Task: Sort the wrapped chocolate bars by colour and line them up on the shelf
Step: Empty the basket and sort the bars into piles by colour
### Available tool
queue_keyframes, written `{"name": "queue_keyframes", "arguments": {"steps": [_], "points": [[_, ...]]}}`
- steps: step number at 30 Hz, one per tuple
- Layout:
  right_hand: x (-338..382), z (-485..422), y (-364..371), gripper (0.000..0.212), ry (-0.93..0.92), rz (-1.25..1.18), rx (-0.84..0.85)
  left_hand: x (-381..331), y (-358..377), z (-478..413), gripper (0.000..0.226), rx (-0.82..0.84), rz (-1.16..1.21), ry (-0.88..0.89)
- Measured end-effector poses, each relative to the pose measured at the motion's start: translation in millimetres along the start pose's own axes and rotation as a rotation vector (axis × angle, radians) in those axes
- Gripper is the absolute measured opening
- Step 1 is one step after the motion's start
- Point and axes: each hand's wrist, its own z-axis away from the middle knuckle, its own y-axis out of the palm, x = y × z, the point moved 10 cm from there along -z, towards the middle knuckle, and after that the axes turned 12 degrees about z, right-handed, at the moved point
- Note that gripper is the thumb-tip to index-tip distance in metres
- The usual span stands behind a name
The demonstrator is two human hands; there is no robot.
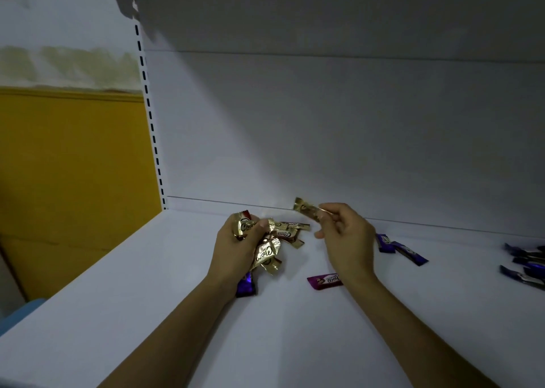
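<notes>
Shiny gold with dark brown script on the gold bars [264, 250] bunched in the left grip [233, 249]; same gold and brown on the single gold bar [305, 210] in the right grip [345, 237]. Deep violet on the purple bar [246, 284] by the left wrist. Magenta with white lettering on the pink bar [324, 280]. Dark blue-purple on the two bars [408, 253] further right. Plain white on the shelf [147, 299]; black slots down the white upright [147, 98]; ochre yellow on the wall [73, 166].
</notes>
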Motion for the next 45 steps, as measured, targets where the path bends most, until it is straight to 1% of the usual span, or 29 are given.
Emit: {"name": "queue_keyframes", "arguments": {"steps": [2, 4, 6, 7, 8, 10, 12, 14, 16, 17, 19, 20, 21, 22, 23, 25, 26, 27, 28, 30, 31, 32, 34, 36, 38, 41, 44, 45], "points": [[-1, -1, 14, 0.013, 0.004, 0.05, 0.064, 1, -1, 0, 0.026, -0.003, -0.023, 0.001], [0, 0, 24, 0.018, -0.009, 0.084, 0.141, 0, 0, 1, 0.027, 0.017, -0.002, 0.004], [2, 3, 36, 0.029, -0.028, 0.064, 0.265, -2, 3, 0, 0.028, 0.041, -0.001, 0.003], [4, 6, 42, 0.03, -0.029, 0.056, 0.339, -2, 4, 0, 0.026, 0.049, 0.006, 0.005], [6, 9, 47, 0.028, -0.028, 0.052, 0.394, -3, 5, 0, 0.024, 0.059, 0.022, 0.01], [17, 13, 52, 0.026, -0.041, 0.015, 0.423, -5, 9, 1, 0.021, 0.091, 0.055, 0.01], [28, 20, 58, 0.021, -0.03, -0.109, 0.467, -6, 13, 3, 0.023, 0.138, 0.09, 0.009], [37, 27, 64, 0.018, -0.014, -0.198, 0.51, -9, 18, 5, 0.017, 0.185, 0.11, 0.026], [38, 24, 58, 0.015, 0.016, -0.202, 0.447, -11, 21, 7, 0.013, 0.204, 0.113, 0.041], [35, 21, 51, 0.014, 0.046, -0.214, 0.381, -11, 21, 8, 0.013, 0.202, 0.123, 0.038], [23, 13, 30, 0.015, 0.106, -0.216, 0.194, -12, 18, 8, 0.018, 0.168, 0.12, 0.029], [19, 10, 16, 0.016, 0.111, -0.16, 0.093, -13, 14, 7, 0.025, 0.136, 0.099, 0.03], [17, 8, 4, 0.014, 0.084, -0.056, 0.015, -12, 9, 5, 0.033, 0.095, 0.076, 0.03], [19, 6, -1, 0.009, 0.029, 0.086, -0.005, -12, 4, 3, 0.04, 0.049, 0.062, 0.028], [22, 4, 2, 0.009, -0.027, 0.244, 0.041, -11, -1, 1, 0.044, 0.006, 0.054, 0.03], [20, 9, 25, 0.033, -0.112, 0.516, 0.225, -12, -9, 1, 0.043, -0.063, 0.041, 0.047], [20, 12, 34, 0.041, -0.139, 0.588, 0.284, -14, -12, 2, 0.043, -0.092, 0.03, 0.063], [26, 14, 36, 0.042, -0.174, 0.6, 0.289, -17, -15, 3, 0.043, -0.118, 0.012, 0.079], [34, 17, 36, 0.041, -0.211, 0.558, 0.267, -20, -18, 3, 0.045, -0.14, -0.006, 0.09], [49, 26, 35, 0.051, -0.231, 0.388, 0.245, -25, -22, 4, 0.047, -0.171, -0.004, 0.099], [52, 31, 39, 0.055, -0.215, 0.327, 0.276, -25, -21, 5, 0.048, -0.175, 0.027, 0.087], [53, 37, 45, 0.054, -0.2, 0.301, 0.322, -23, -20, 5, 0.048, -0.172, 0.072, 0.061], [57, 48, 56, 0.05, -0.199, 0.309, 0.381, -14, -14, 5, 0.047, -0.154, 0.18, -0.035], [58, 51, 60, 0.042, -0.208, 0.292, 0.364, -5, -6, 8, 0.044, -0.112, 0.258, -0.118], [55, 49, 60, 0.029, -0.167, 0.207, 0.338, -2, -2, 9, 0.038, -0.079, 0.284, -0.159], [44, 43, 58, 0.018, -0.043, 0.012, 0.325, -4, 8, 11, 0.035, -0.007, 0.24, -0.17], [28, 35, 47, 0.015, 0.071, -0.068, 0.254, -3, 18, 15, 0.025, 0.052, 0.2, -0.173], [25, 31, 40, 0.014, 0.084, -0.072, 0.197, -3, 17, 15, 0.024, 0.044, 0.187, -0.171]]}}
